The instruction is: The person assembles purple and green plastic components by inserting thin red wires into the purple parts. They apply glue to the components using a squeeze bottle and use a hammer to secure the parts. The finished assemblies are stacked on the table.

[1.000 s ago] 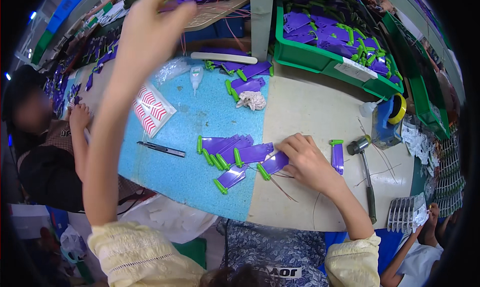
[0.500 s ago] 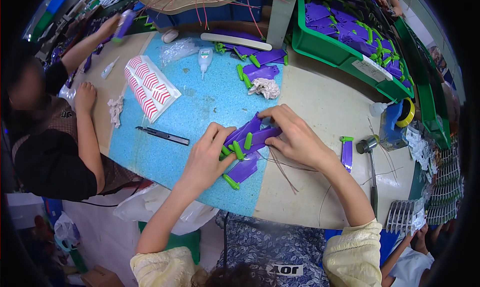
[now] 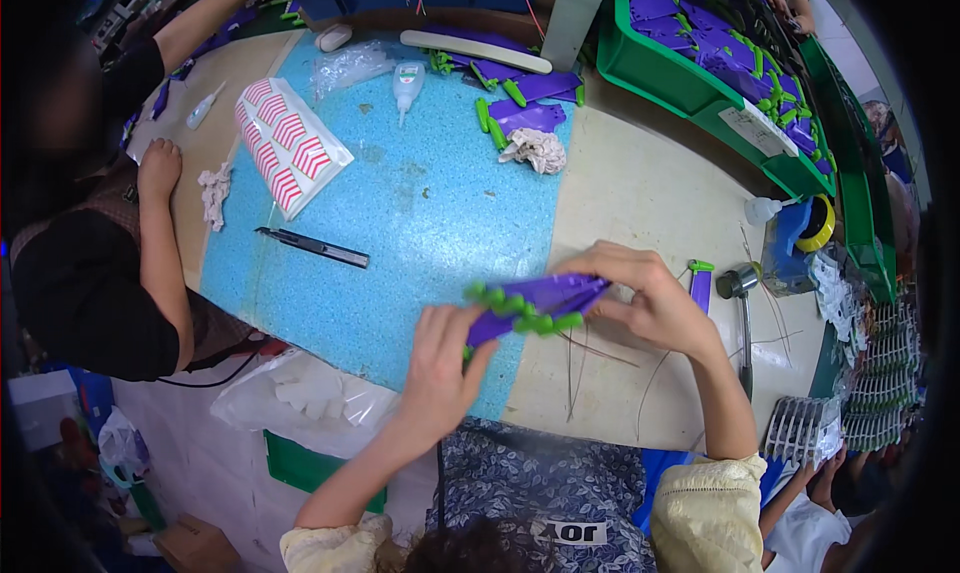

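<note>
Between my two hands is a stack of purple plastic pieces [image 3: 540, 295] with green rounded ends, a little smeared by motion. My left hand [image 3: 443, 358] grips the stack's left end, thumb and fingers closed round it. At the other end my right hand [image 3: 645, 293] pinches the purple edges. Thin wires [image 3: 572, 373] lie on the table below the stack. One more purple piece with a green end [image 3: 701, 285] rests just beyond my right hand. To the left, a black utility knife [image 3: 315, 246] lies on the blue mat [image 3: 420, 223].
A green bin [image 3: 690, 108] heaped with purple and green pieces stands at the back right. Near it are a hammer [image 3: 743, 323] and a yellow tape roll [image 3: 818, 223]. Red-striped packaging [image 3: 290, 148], a glue bottle [image 3: 407, 85] and crumpled paper [image 3: 535, 150] lie on the mat. A co-worker's arm [image 3: 160, 243] rests at left.
My hands have gathered the loose purple pieces off the mat into one stack and moved slightly right and toward me. The co-worker's far arm has shifted, its purple piece now out of view.
</note>
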`<state>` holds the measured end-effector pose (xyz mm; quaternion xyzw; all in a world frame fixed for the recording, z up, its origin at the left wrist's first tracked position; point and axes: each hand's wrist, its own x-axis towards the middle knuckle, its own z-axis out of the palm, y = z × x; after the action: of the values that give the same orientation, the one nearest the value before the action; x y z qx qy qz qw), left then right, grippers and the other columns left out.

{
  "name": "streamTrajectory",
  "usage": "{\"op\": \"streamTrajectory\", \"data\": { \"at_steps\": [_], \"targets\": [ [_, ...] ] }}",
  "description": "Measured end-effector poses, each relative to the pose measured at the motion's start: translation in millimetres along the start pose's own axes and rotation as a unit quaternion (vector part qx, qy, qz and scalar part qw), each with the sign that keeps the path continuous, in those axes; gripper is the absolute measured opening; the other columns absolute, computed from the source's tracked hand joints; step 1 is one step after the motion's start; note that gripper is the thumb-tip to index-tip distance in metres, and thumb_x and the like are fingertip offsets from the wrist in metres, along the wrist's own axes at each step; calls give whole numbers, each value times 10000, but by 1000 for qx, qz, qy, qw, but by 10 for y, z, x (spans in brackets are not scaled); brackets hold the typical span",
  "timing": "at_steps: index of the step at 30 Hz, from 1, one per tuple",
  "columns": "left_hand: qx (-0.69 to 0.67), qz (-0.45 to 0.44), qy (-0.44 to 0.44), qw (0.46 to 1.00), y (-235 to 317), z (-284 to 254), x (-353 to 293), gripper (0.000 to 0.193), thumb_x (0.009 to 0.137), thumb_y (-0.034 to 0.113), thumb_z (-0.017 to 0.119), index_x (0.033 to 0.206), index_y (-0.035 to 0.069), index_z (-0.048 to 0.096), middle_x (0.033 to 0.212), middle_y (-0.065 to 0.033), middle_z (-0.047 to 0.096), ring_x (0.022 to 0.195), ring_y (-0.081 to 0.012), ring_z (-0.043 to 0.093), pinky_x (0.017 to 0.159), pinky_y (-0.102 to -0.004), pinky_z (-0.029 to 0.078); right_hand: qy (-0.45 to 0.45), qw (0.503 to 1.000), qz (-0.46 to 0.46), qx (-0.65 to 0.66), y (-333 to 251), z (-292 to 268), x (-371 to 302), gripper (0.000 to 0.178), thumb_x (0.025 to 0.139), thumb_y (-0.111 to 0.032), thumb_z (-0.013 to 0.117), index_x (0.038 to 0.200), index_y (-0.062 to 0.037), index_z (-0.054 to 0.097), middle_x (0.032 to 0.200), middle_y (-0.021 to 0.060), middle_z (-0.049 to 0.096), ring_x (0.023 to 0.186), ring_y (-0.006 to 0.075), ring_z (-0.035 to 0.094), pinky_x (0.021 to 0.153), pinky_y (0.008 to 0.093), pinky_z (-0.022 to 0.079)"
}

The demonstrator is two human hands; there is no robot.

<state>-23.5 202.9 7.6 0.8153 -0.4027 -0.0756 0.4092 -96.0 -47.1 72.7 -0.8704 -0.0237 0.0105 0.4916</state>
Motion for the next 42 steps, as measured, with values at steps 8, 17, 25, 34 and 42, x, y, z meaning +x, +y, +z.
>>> {"op": "streamTrajectory", "data": {
  "at_steps": [8,17,25,34,42],
  "targets": [
    [-125,92,-135,979,143,-23,534,426,769,-51,691,1189,-11,632,1102,-148,663,997,-310,640,883,-378,513,70,986,41,-147,62,157,-326,600,709,-3,770,1269,-9,554,1055,177,636,965,381,623,860,448,505],
    [-108,102,-98,984,94,108,416,593,684,132,865,1210,-1,627,1124,-145,674,1025,-321,631,879,-411,522,137,971,52,-187,129,286,-703,691,747,-76,795,1361,11,492,1170,193,579,1013,365,617,824,414,542],
    [-104,102,-80,986,79,170,428,599,643,134,899,1180,6,668,1088,-142,700,964,-283,668,821,-370,540,170,960,-14,-222,195,384,-627,707,731,-85,802,1360,13,493,1258,197,544,1073,365,587,881,414,513],
    [-134,49,-60,988,184,161,458,373,768,82,794,1114,3,678,983,-149,704,863,-279,687,748,-366,546,188,919,-168,-302,312,472,-574,431,712,-119,670,1135,-51,714,1184,108,577,1091,297,552,902,431,471],
    [-93,26,-78,992,270,138,514,312,765,54,764,1067,19,694,927,-131,703,814,-259,688,708,-349,542,94,966,-123,-208,200,277,-618,234,695,-36,686,929,-30,666,1000,101,591,986,269,589,862,395,472]
  ]
}}
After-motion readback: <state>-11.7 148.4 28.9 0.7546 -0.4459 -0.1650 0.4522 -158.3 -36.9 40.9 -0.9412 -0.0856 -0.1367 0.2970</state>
